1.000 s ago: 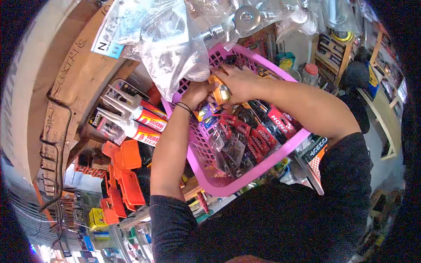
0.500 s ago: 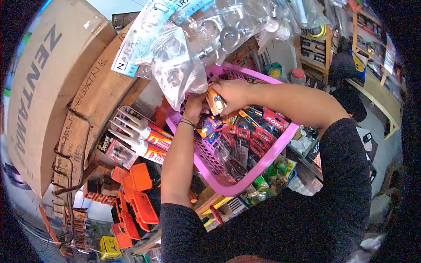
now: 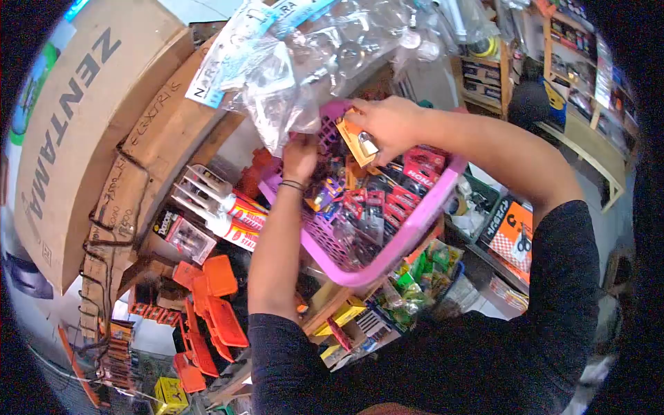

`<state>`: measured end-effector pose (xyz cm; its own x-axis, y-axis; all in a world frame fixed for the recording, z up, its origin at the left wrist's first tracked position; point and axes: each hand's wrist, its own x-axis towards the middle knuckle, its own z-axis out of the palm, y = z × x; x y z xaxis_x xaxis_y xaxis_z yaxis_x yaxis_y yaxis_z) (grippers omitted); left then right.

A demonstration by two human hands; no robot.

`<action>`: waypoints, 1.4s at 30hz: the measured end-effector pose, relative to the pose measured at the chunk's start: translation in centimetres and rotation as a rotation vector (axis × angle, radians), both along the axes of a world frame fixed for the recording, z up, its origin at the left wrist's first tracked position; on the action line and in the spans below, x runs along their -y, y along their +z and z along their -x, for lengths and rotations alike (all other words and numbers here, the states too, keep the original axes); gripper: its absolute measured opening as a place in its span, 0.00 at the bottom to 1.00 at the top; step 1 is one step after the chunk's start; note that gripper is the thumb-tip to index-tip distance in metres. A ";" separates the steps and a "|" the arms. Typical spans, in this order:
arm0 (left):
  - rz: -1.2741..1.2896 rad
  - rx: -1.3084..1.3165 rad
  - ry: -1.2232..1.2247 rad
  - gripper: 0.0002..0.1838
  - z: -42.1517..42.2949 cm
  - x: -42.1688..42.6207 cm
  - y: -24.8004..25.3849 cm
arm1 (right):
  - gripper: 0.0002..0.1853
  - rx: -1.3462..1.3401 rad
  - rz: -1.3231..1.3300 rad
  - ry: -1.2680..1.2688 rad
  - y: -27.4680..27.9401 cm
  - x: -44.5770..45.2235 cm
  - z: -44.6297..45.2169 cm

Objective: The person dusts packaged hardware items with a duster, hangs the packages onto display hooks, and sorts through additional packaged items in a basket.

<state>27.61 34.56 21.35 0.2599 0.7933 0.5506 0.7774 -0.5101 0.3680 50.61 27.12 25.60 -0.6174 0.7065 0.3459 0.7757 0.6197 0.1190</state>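
My right hand [image 3: 393, 128] grips an orange packet with a padlock on its front [image 3: 366, 143], held tilted over the pink basket [image 3: 360, 275]. Inside the basket lie several red HONA packs [image 3: 401, 204] on cards and a purple-and-yellow pack [image 3: 326, 196]. My left hand [image 3: 300, 158] reaches in at the basket's left side, just beneath hanging clear plastic bags [image 3: 277, 104]. Its fingertips are in shadow and partly covered, so what they touch is unclear.
White-and-red sealant tubes [image 3: 238, 221] lie left of the basket, beside a large ZENTAMA carton [image 3: 83, 117]. Orange plastic bins [image 3: 221, 318] hang lower left. Below the basket are green packets [image 3: 422, 270]. Wooden shelves [image 3: 484, 83] stand at the back right.
My right hand has moved right and slightly up with the padlock packet, away from my left hand. My left hand stays at the basket's left side. The view has shifted a little.
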 end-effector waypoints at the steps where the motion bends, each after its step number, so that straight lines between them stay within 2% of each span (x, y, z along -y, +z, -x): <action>1: 0.320 -0.004 -0.126 0.18 -0.5 1.9 1.7 | 0.43 -0.016 -0.005 -0.012 0.1 0.8 -0.8; 3: 0.811 0.203 -0.138 0.20 -1.1 5.2 3.0 | 0.44 -0.036 -0.020 -0.015 0.2 2.8 -2.3; 5: 0.687 0.073 -0.280 0.21 -1.3 9.1 3.8 | 0.43 -0.291 -0.095 0.131 0.1 5.7 -3.4; 6: 0.542 0.047 -0.325 0.20 -1.3 10.7 3.7 | 0.43 -0.404 -0.078 0.194 0.1 7.4 -3.7; 9: 0.023 0.112 -0.102 0.19 -2.3 17.9 2.6 | 0.42 -0.479 -0.191 0.366 -1.3 13.7 -4.8; 10: -0.154 0.124 0.093 0.19 -3.4 21.2 1.6 | 0.42 -0.467 -0.181 0.380 -2.4 16.4 -5.1; 11: -0.247 0.160 0.166 0.19 -5.1 25.3 0.7 | 0.43 -0.472 -0.072 0.383 -4.2 18.9 -5.5; 12: -0.321 0.348 0.116 0.19 -5.5 27.2 -2.1 | 0.45 -0.455 -0.136 0.450 -6.9 21.0 -5.8; 13: -0.355 0.543 -0.037 0.17 -7.3 30.5 -5.1 | 0.46 -0.454 -0.213 0.524 -9.6 23.2 -6.2; 15: -0.302 0.580 0.009 0.15 -9.0 36.0 -12.2 | 0.48 -0.456 -0.195 0.618 -16.2 27.1 -7.2; 16: -0.373 0.544 0.016 0.14 -10.1 38.6 -15.3 | 0.49 -0.406 -0.122 0.634 -19.3 29.0 -7.8; 17: -0.476 0.507 0.008 0.12 -10.8 40.7 -17.7 | 0.46 -0.407 -0.146 0.704 -21.4 30.4 -7.8; 19: -0.175 0.427 -0.007 0.14 -10.6 43.4 -21.7 | 0.43 -0.415 0.027 0.702 -24.5 32.4 -7.6; 21: 0.280 0.613 -0.215 0.21 -10.1 45.9 -26.4 | 0.44 -0.355 0.109 0.690 -26.5 34.4 -7.8; 23: 0.769 0.903 -0.267 0.31 -9.4 49.3 -30.2 | 0.45 -0.302 0.198 0.704 -27.9 36.0 -7.2; 25: 0.860 1.248 -0.515 0.38 -10.2 51.9 -31.4 | 0.46 -0.335 0.254 0.686 -29.5 37.6 -5.4; 26: 0.888 1.528 -0.495 0.39 -10.3 52.9 -32.7 | 0.46 -0.306 0.301 0.653 -30.3 38.6 -4.3; 29: 0.908 1.636 -0.468 0.39 -8.8 55.3 -31.6 | 0.46 -0.263 0.335 0.613 -32.7 41.1 -0.3; 30: 0.932 1.731 -0.396 0.37 -7.2 55.7 -32.9 | 0.46 -0.316 0.383 0.594 -33.3 41.9 1.1; 33: 0.976 1.575 -0.352 0.35 -2.1 56.9 -34.1 | 0.46 -0.387 0.440 0.527 -34.4 44.3 6.4; 35: 0.935 1.602 -0.385 0.35 2.0 58.1 -35.5 | 0.48 -0.366 0.488 0.474 -34.9 46.0 10.4; 37: 0.949 1.538 -0.463 0.35 7.0 59.7 -36.7 | 0.47 -0.336 0.475 0.527 -35.8 46.8 14.9; 39: 0.876 1.557 -0.335 0.38 11.2 62.7 -36.3 | 0.45 -0.350 0.527 0.690 -35.9 48.2 19.2; 40: 0.826 1.572 -0.343 0.39 13.5 64.3 -36.6 | 0.41 -0.427 0.649 0.805 -36.5 48.2 21.2; 42: 0.768 1.600 -0.313 0.40 16.2 67.6 -37.4 | 0.39 -0.459 0.643 0.806 -36.3 47.2 24.4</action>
